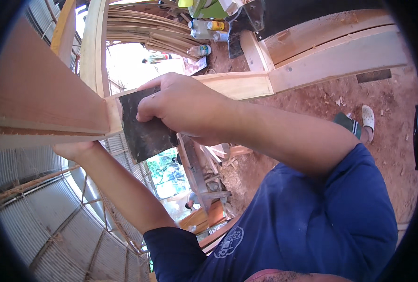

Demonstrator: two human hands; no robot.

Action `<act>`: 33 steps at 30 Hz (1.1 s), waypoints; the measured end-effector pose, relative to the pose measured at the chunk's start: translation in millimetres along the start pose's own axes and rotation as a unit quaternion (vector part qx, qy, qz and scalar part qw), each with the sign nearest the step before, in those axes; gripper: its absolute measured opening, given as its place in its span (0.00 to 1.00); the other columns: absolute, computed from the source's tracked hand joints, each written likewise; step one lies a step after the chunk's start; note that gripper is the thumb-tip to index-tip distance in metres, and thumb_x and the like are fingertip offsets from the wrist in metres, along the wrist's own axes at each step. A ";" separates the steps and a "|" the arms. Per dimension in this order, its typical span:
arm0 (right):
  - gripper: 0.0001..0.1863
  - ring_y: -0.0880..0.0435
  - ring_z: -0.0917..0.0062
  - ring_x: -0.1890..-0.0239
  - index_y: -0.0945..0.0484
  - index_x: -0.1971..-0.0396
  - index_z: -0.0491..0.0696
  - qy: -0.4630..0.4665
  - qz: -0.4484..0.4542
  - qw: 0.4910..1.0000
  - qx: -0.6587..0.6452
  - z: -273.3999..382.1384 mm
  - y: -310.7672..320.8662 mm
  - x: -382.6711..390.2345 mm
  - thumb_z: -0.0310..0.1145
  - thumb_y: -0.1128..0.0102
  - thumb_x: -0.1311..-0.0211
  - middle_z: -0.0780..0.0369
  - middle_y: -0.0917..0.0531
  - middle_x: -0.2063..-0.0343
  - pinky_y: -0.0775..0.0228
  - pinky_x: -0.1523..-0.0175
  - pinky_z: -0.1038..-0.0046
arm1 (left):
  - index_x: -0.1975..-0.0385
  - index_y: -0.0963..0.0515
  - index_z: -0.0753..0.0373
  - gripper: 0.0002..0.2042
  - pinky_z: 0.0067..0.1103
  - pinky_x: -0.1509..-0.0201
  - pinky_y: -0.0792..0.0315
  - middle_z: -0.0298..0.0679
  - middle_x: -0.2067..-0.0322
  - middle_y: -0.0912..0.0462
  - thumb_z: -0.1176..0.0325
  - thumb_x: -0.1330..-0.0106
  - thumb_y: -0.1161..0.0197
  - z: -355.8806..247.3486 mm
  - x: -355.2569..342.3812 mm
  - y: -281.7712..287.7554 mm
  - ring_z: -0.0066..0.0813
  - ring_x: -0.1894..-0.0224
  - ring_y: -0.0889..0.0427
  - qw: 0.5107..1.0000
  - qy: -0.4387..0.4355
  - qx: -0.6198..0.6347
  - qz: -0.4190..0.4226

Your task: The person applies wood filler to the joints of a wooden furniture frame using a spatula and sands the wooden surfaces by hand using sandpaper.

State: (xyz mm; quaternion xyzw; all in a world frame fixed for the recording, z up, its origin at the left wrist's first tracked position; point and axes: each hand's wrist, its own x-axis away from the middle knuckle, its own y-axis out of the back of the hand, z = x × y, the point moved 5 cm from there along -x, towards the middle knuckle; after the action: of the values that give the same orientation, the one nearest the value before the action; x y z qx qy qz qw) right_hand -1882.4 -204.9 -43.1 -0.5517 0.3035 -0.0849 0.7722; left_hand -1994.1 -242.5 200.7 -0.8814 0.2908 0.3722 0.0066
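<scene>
My right hand is closed on a dark, worn, flat sheet that looks like sandpaper. The thumb lies over its face, and the sheet rests against the pale wooden frame where the rails meet. My left hand is at the lower edge of a wide wooden board on the left. Only the wrist and heel of that hand show; its fingers are hidden behind the wood.
Upright timber rises behind the joint. Stacked wood strips and plastic bottles lie at the back. Another person's foot in a white clog stands on the dirt floor. Corrugated metal sheeting covers the lower left.
</scene>
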 end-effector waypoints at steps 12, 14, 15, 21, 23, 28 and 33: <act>0.09 0.14 0.64 0.66 0.15 0.67 0.38 0.176 0.076 0.745 0.639 49.9 -60.5 -5.1 0.26 0.41 0.40 0.52 0.14 0.67 0.23 0.60 0.68 | 0.42 0.29 0.76 0.26 0.38 0.43 0.21 0.59 0.42 0.22 0.64 0.36 0.45 16.8 -14.2 2.9 0.53 0.35 0.23 0.977 0.075 0.202 -0.014; 0.08 0.13 0.65 0.59 0.15 0.64 0.39 0.230 0.090 0.680 0.690 54.0 -65.2 -3.4 0.21 0.41 0.40 0.53 0.14 0.61 0.22 0.54 0.69 | 0.41 0.30 0.79 0.28 0.33 0.50 0.18 0.62 0.41 0.23 0.64 0.38 0.44 18.7 -12.2 -2.1 0.59 0.32 0.26 0.965 0.109 0.238 -0.006; 0.09 0.13 0.65 0.57 0.15 0.63 0.38 0.195 0.098 0.704 0.676 52.7 -62.7 -4.2 0.21 0.41 0.40 0.53 0.14 0.59 0.22 0.52 0.69 | 0.40 0.32 0.81 0.31 0.26 0.57 0.18 0.66 0.40 0.24 0.64 0.39 0.44 20.0 -12.4 -3.0 0.66 0.30 0.30 0.964 0.095 0.247 -0.028; 0.12 0.13 0.73 0.58 0.15 0.57 0.37 0.008 0.027 0.987 0.159 30.2 -47.7 -10.5 0.21 0.40 0.41 0.58 0.13 0.58 0.22 0.51 0.72 | 0.49 0.27 0.80 0.22 0.24 0.61 0.16 0.62 0.45 0.21 0.67 0.37 0.45 21.8 -10.4 -11.0 0.64 0.32 0.27 0.930 0.154 0.333 0.010; 0.14 0.12 0.73 0.60 0.16 0.55 0.36 -0.020 -0.003 0.999 0.034 19.1 -45.4 -14.5 0.21 0.41 0.41 0.57 0.13 0.57 0.21 0.51 0.70 | 0.53 0.25 0.78 0.19 0.24 0.60 0.16 0.60 0.48 0.20 0.67 0.36 0.45 21.4 -9.6 -11.2 0.64 0.33 0.25 0.932 0.157 0.325 0.011; 0.13 0.14 0.72 0.68 0.18 0.58 0.36 -0.009 0.037 0.992 -0.117 5.5 -42.1 -16.6 0.22 0.42 0.41 0.55 0.14 0.64 0.21 0.63 0.69 | 0.51 0.27 0.78 0.20 0.24 0.61 0.16 0.60 0.47 0.20 0.66 0.36 0.45 19.8 -7.8 -14.4 0.64 0.34 0.24 0.931 0.167 0.324 -0.003; 0.23 0.10 0.67 0.54 0.22 0.44 0.34 -0.021 0.084 0.988 -0.131 -6.6 -29.8 -14.3 0.23 0.43 0.41 0.51 0.14 0.55 0.16 0.45 0.65 | 0.50 0.27 0.77 0.20 0.23 0.61 0.16 0.60 0.47 0.20 0.67 0.36 0.46 18.8 -5.6 -16.1 0.63 0.35 0.23 0.937 0.157 0.311 0.005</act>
State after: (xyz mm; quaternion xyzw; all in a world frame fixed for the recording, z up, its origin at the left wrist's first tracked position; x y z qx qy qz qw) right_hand -1891.4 -214.7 -12.2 -0.6225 0.3410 0.0325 0.7037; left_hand -2001.1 -222.0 187.5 -0.8812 0.3934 0.1199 0.2329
